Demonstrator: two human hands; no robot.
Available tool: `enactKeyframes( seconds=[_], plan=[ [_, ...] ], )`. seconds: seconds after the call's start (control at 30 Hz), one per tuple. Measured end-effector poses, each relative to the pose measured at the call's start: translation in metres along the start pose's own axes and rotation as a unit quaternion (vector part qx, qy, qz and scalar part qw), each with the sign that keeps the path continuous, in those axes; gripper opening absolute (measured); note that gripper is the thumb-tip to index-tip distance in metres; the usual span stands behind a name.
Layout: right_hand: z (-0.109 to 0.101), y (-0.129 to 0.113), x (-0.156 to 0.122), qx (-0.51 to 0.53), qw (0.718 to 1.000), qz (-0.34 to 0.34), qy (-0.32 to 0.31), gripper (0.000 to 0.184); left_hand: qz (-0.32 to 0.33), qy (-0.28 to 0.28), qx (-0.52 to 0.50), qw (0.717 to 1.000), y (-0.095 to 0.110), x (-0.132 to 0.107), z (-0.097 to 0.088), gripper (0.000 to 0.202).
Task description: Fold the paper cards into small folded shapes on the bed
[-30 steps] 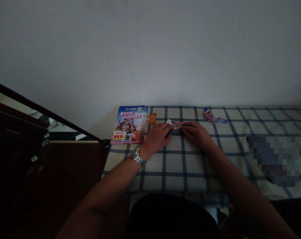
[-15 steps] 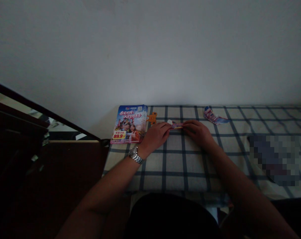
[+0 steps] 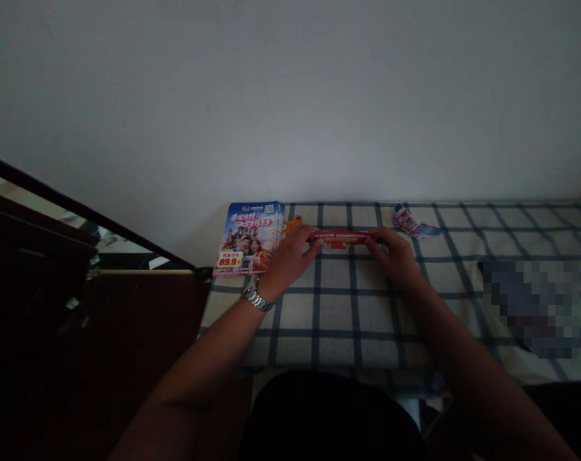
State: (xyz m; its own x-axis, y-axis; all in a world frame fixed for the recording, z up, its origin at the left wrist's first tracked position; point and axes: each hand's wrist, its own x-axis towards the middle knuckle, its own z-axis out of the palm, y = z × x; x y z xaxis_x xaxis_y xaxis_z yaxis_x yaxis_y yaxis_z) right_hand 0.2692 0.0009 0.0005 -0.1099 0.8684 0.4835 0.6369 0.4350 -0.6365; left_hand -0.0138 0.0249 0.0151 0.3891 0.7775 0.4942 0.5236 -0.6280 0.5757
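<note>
A folded red printed paper (image 3: 341, 241) stretches between my two hands above the checked cloth. Its left end is pinched in the fingers of my left hand (image 3: 294, 255), which has a silver watch on the wrist. My right hand (image 3: 394, 256) grips the right end, thumb and fingers closed. Just left of my left hand lies a stack of printed flyers (image 3: 248, 237), showing a blue and pink cover with "89.9". An orange bear-shaped piece (image 3: 291, 224) peeks out between the stack and my left hand, partly covered.
A torn, crumpled piece of printed paper (image 3: 415, 224) lies on the cloth beyond my right hand. Farther right is a blurred-out dark object (image 3: 525, 307). The checked tablecloth (image 3: 338, 314) meets a plain wall behind. A dark rail (image 3: 88, 214) slants down at the left.
My hands have moved apart, and the paper between them now shows a longer, red face. Before, only a short narrow strip was visible. The stack and torn paper stay put.
</note>
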Motion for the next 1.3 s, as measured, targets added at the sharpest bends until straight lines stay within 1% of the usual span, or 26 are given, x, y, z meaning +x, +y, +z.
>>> enactKeyframes(
  seconds=[0.13, 0.23, 0.33, 0.47, 0.57, 0.67, 0.73, 0.9, 0.97, 1.07, 1.13, 1.17, 1.23, 1.3],
  plan=[
    [0.002, 0.0, -0.002, 0.019, 0.998, 0.066, -0.012, 0.028, -0.069, -0.003, -0.043, 0.997, -0.005, 0.0, 0.005, 0.018],
    [0.004, 0.003, -0.002, 0.044, 0.994, 0.096, -0.033, 0.031, -0.107, -0.013, -0.081, 0.991, -0.01, 0.0, 0.009, 0.024],
    [0.007, 0.007, -0.002, 0.04, 0.993, 0.106, -0.043, 0.033, -0.123, -0.026, -0.116, 0.985, -0.014, 0.0, 0.01, 0.029],
    [0.01, 0.012, -0.003, 0.001, 0.994, 0.099, -0.054, 0.03, -0.125, -0.049, -0.09, 0.987, -0.011, 0.0, 0.009, 0.032],
    [0.011, 0.015, -0.003, -0.046, 0.995, 0.076, -0.052, 0.03, -0.111, -0.061, -0.037, 0.991, -0.007, 0.0, 0.008, 0.03],
    [0.011, 0.016, -0.001, -0.079, 0.995, 0.025, -0.05, 0.031, -0.089, -0.063, 0.011, 0.994, -0.006, -0.001, 0.01, 0.029],
    [0.011, 0.016, 0.0, -0.084, 0.995, -0.006, -0.051, 0.035, -0.083, -0.062, 0.017, 0.994, -0.009, -0.001, 0.014, 0.031],
    [0.012, 0.016, 0.0, -0.096, 0.993, -0.016, -0.061, 0.053, -0.064, -0.051, 0.035, 0.996, -0.016, -0.005, 0.021, 0.038],
    [0.013, 0.017, -0.001, -0.099, 0.993, -0.018, -0.062, 0.054, -0.052, -0.043, 0.057, 0.996, -0.015, -0.005, 0.021, 0.041],
    [0.014, 0.017, -0.002, -0.098, 0.993, -0.023, -0.053, 0.045, -0.032, -0.026, 0.097, 0.994, -0.01, -0.005, 0.018, 0.044],
    [0.016, 0.018, -0.002, -0.089, 0.994, -0.033, -0.052, 0.036, -0.02, -0.024, 0.11, 0.993, -0.005, -0.004, 0.015, 0.04],
    [0.016, 0.019, -0.002, -0.083, 0.994, -0.039, -0.056, 0.031, -0.008, -0.037, 0.104, 0.994, -0.002, -0.003, 0.014, 0.036],
    [0.017, 0.019, -0.001, -0.075, 0.994, -0.05, -0.065, 0.024, 0.029, -0.083, 0.076, 0.993, 0.004, -0.003, 0.012, 0.031],
    [0.018, 0.02, 0.0, -0.076, 0.993, -0.057, -0.072, 0.02, 0.062, -0.123, 0.054, 0.989, 0.009, -0.004, 0.011, 0.024]
  ],
)
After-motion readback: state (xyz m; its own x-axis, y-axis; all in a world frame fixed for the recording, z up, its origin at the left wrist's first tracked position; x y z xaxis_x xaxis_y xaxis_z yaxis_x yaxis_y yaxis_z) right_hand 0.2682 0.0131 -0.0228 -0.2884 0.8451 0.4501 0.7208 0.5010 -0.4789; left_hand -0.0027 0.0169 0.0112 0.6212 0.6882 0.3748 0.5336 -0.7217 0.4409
